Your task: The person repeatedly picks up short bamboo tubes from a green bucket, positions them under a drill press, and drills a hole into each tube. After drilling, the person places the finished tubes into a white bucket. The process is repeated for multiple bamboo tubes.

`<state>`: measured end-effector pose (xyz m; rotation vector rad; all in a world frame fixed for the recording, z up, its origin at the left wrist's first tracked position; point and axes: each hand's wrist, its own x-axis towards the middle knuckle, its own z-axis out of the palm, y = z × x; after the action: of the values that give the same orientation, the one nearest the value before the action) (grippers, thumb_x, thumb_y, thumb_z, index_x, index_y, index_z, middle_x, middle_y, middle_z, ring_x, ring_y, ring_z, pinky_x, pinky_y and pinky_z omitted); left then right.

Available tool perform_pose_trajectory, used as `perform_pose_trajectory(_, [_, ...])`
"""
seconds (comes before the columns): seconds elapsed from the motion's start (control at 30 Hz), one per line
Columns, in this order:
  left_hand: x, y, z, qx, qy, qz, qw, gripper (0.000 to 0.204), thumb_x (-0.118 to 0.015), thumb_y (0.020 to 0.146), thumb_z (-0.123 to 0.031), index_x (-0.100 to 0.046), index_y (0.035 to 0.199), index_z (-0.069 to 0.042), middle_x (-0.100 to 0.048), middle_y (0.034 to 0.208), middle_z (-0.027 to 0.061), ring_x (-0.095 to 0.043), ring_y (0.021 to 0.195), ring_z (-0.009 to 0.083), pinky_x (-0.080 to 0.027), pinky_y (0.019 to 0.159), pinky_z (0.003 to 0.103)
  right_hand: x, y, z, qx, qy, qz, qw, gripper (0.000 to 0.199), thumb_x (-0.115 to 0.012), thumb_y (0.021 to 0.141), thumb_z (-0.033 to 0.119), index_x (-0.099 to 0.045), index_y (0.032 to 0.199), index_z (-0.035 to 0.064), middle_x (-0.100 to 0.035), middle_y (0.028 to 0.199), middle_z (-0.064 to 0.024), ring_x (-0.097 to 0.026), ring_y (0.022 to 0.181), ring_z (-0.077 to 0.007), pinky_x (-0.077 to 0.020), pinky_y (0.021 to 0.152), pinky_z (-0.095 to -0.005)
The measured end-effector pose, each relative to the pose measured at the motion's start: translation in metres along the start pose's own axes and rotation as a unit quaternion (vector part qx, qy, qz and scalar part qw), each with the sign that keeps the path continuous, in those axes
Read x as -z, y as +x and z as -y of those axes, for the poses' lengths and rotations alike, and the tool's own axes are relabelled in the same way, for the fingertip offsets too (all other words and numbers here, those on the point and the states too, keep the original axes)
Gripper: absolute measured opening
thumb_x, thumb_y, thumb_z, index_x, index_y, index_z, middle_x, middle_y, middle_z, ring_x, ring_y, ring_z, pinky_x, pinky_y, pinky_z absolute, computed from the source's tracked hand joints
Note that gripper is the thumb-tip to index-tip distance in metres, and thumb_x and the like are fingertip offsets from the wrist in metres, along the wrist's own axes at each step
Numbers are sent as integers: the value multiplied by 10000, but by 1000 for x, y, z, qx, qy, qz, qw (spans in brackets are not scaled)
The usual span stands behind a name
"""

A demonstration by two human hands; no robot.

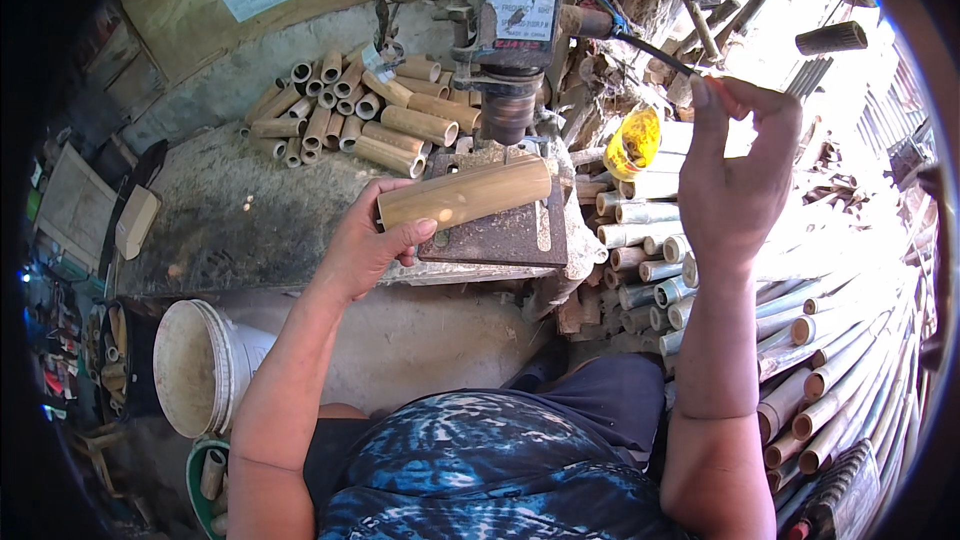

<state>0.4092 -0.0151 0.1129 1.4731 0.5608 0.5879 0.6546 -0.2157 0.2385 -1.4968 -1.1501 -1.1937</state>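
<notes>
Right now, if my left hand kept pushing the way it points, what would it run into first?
The left hand holds a bamboo tube lying on the rusty drill table. Pushed further right, the tube's far end would probably meet the stacked bamboo pieces first, though depth is unclear.

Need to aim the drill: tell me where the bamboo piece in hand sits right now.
In the head view, the bamboo piece lies centre frame across the rusty drill table, under the drill head, its left end gripped by the left hand.

A bamboo piece [465,193] lies on the drill table [510,235] at frame centre, under the drill head [510,30]. Cut bamboo tubes [350,110] pile at upper left, a bucket [200,365] sits lower left, and long poles [830,370] stack right.
</notes>
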Motion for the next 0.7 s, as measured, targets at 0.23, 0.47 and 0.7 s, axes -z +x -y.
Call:
perform_pose_trajectory(0.23, [-1,-2,0,-1,-6,-1,1000,609,-852,855,-241,-517,1322,-37,-660,934,69,-582,682,96,-518,591,258,2,-28,0,-27,11,30,999,169,-754,912,93,-631,1023,62,-694,922,-39,-633,847,-195,-436,897,-363])
perform_pose_trajectory(0.47, [-3,-3,-2,-3,1,-6,1000,619,-855,852,-256,-518,1325,-42,-664,937,73,-587,681,94,-516,583,249,0,-39,-3,-39,28,42,998,178,-752,880,47,-632,1009,65,-723,993,-55,-652,887,-204,-407,944,-396])
perform_pose_trajectory(0.7, [-3,-3,-1,-5,-3,-6,1000,598,-853,854,-249,-523,1309,-44,-661,938,64,-581,677,91,-517,582,250,-2,-54,-6,-18,7,72,997,183,-752,850,44,-646,998,58,-719,997,-62,-652,902,-233,-392,953,-403])
